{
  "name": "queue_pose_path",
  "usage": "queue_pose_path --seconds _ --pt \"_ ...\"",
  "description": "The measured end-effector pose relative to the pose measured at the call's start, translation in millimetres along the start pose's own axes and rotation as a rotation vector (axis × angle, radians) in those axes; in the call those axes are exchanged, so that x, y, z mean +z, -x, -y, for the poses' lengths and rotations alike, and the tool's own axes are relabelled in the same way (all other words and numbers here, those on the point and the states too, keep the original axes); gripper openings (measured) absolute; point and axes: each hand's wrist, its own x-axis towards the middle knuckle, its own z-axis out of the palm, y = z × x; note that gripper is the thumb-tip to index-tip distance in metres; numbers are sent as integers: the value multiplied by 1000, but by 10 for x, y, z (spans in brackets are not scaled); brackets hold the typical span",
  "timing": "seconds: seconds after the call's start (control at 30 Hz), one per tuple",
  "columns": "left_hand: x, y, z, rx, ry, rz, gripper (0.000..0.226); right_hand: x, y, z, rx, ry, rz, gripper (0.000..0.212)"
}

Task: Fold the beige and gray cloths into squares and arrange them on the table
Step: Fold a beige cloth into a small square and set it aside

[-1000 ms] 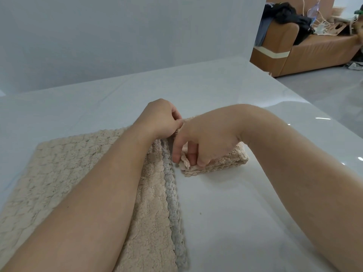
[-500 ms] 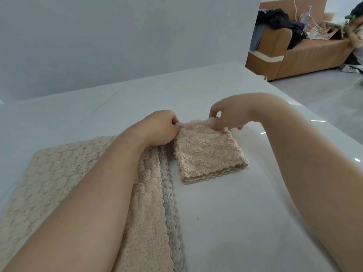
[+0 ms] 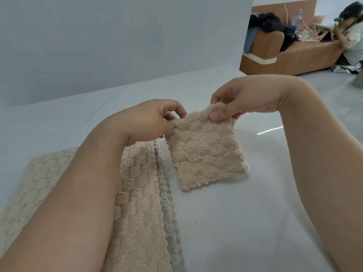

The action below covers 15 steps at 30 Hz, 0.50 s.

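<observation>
A small folded beige cloth (image 3: pixel 206 152) hangs tilted just above the white table (image 3: pixel 235 222), its scalloped lower edge near the surface. My left hand (image 3: pixel 155 120) pinches its top left corner. My right hand (image 3: pixel 239 101) pinches its top right corner between thumb and fingers. To the left, a stack of flat cloths lies under my left forearm: a beige cloth (image 3: pixel 137 203) on top, a gray cloth (image 3: pixel 167 205) showing only as a strip along its right edge, and a paler cream cloth (image 3: pixel 39 183) further left.
A gray wall (image 3: pixel 117 46) backs the table. At the far right a brown sofa (image 3: pixel 290 54) holds dark clothes and clutter, and a person (image 3: pixel 351 32) sits by it on the floor. The table's right edge runs diagonally near my right arm.
The folded beige cloth was lying flat while my hands took its far corners; now both hands have lifted its far edge off the table and it hangs tilted between them.
</observation>
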Motion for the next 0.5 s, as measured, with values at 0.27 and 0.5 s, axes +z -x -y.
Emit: queue_pose_path --seconds 0.27,0.5 --pt "-71 171 -165 56 -7 12 10 -31 154 147 -122 38 -62 30" --pt "-106 205 -195 92 -24 -185 26 -38 213 227 -146 113 -136 27"
